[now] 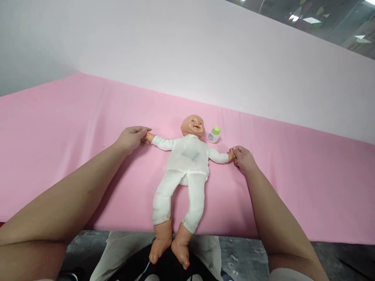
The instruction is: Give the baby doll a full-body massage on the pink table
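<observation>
A baby doll (189, 156) in a white cloth suit lies on its back, arms stretched out to both sides. Its bare plastic feet hang over the near edge of the pink-covered table (117, 199). My left hand (133, 139) is closed around the doll's hand on the left. On the other side, my right hand (243, 158) grips the doll's other hand between thumb and fingers. Beside the doll's head, to the right, a small white bottle (214, 135) with a green cap lies or leans on the cloth; which of the two I cannot tell.
Behind the table rises a plain white wall (187, 50), with a dark reflective pane (316, 19) above it at the upper right. Below the table's near edge are my legs and a dark grey floor (243, 257).
</observation>
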Available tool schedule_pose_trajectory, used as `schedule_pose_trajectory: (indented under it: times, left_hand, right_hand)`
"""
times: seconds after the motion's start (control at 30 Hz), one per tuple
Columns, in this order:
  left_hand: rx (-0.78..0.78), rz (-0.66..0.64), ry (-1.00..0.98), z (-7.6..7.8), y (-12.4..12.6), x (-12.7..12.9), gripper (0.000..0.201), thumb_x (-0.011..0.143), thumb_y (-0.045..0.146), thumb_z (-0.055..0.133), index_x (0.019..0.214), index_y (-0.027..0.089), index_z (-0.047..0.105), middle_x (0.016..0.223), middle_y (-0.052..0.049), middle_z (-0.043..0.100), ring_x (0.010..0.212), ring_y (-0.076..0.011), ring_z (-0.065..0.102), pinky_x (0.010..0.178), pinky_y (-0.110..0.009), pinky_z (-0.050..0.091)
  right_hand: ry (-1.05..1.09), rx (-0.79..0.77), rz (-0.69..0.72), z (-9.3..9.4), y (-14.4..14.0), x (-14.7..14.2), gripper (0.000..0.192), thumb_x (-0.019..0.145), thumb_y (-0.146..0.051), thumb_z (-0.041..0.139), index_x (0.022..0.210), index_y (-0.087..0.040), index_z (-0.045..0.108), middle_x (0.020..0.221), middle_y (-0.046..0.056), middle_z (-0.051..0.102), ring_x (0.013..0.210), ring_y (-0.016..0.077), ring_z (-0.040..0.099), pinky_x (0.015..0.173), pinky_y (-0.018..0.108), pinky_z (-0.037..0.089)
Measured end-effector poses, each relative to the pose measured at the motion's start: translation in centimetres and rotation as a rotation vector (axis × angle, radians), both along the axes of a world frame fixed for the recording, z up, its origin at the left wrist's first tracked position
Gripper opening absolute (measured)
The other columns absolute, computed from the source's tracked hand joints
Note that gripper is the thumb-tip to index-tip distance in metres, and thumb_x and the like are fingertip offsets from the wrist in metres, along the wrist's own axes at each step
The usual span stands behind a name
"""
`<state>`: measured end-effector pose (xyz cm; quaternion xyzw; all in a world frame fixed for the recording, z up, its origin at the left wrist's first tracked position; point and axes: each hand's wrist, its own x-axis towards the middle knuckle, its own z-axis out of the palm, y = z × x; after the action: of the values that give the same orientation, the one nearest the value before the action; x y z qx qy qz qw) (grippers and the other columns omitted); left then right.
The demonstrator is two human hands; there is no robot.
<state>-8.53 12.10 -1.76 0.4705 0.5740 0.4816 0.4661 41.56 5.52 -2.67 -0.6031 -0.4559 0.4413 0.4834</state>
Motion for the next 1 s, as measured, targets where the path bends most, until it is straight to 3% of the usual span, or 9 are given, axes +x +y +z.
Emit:
schedule_pose_trajectory:
  times: [0.13, 0.27, 0.4, 0.5, 0.57, 0.8, 1.0]
  left_hand:
    - [-0.029, -0.015, -0.034, 0.1, 0.1, 0.0, 0.032, 0.082, 0.026, 0.076, 0.112, 0.014, 0.08, 0.077, -0.007, 0.073, 0.063, -0.0184, 0.068, 0.064, -0.031, 0.056]
    - [-0.028, -0.07, -0.095, 0.3, -0.1, -0.2, 0.044, 0.077, 0.023, 0.081, 0.12, 0.014, 0.077, 0.083, -0.007, 0.074, 0.066, -0.0173, 0.068, 0.065, -0.03, 0.055]
    - [-0.011, -0.091, -0.105, 0.0, 0.0, -0.4, 0.044, 0.072, 0.022, 0.084, 0.115, 0.016, 0.078, 0.084, -0.006, 0.074, 0.066, -0.0164, 0.067, 0.062, -0.029, 0.053]
    - [0.02, -0.084, -0.084, -0.1, 0.1, -0.5, 0.034, 0.069, 0.022, 0.085, 0.102, 0.018, 0.079, 0.078, -0.005, 0.072, 0.06, -0.0154, 0.064, 0.058, -0.028, 0.051]
    - [0.039, -0.068, -0.064, -0.1, 0.1, -0.4, 0.026, 0.069, 0.024, 0.086, 0.094, 0.018, 0.08, 0.076, -0.006, 0.072, 0.058, -0.0148, 0.062, 0.055, -0.027, 0.049]
    - [0.022, -0.008, -0.05, 0.2, 0.0, 0.0, 0.021, 0.08, 0.034, 0.081, 0.092, 0.017, 0.081, 0.075, -0.008, 0.073, 0.056, -0.0148, 0.061, 0.054, -0.027, 0.051]
    - [-0.021, -0.001, -0.076, 0.2, 0.1, -0.2, 0.02, 0.082, 0.026, 0.073, 0.098, 0.016, 0.08, 0.072, -0.006, 0.07, 0.058, -0.0167, 0.065, 0.057, -0.028, 0.055]
  right_hand:
    - [0.057, -0.006, 0.095, 0.3, -0.3, 0.7, 0.051, 0.071, -0.055, 0.094, 0.104, -0.02, 0.076, 0.102, 0.008, 0.082, 0.049, 0.007, 0.05, 0.044, 0.024, 0.04]
    - [0.109, -0.005, 0.154, 0.6, -0.5, 1.2, 0.054, 0.069, -0.047, 0.097, 0.11, -0.02, 0.077, 0.108, 0.009, 0.081, 0.053, 0.0079, 0.057, 0.048, 0.026, 0.047]
    - [0.079, -0.004, 0.136, 0.7, -0.5, 0.8, 0.048, 0.064, -0.042, 0.101, 0.095, -0.02, 0.072, 0.091, 0.004, 0.079, 0.048, 0.0068, 0.052, 0.042, 0.023, 0.042]
    - [0.029, -0.025, 0.102, 0.7, -0.4, 0.2, 0.047, 0.065, -0.046, 0.101, 0.085, -0.022, 0.065, 0.062, -0.005, 0.064, 0.042, 0.0073, 0.045, 0.037, 0.021, 0.033]
    - [0.005, -0.029, 0.08, 0.7, -0.3, -0.2, 0.05, 0.066, -0.049, 0.1, 0.082, -0.023, 0.061, 0.055, -0.007, 0.056, 0.039, 0.0072, 0.04, 0.035, 0.021, 0.027]
    - [-0.043, 0.002, 0.056, 0.3, -0.1, -0.3, 0.051, 0.081, -0.069, 0.084, 0.078, -0.024, 0.061, 0.055, -0.005, 0.056, 0.038, 0.0074, 0.031, 0.035, 0.025, 0.02]
    - [-0.009, -0.018, 0.022, 0.5, -0.1, -0.2, 0.045, 0.079, -0.062, 0.086, 0.088, -0.02, 0.071, 0.072, 0.002, 0.071, 0.042, 0.0073, 0.038, 0.038, 0.025, 0.027]
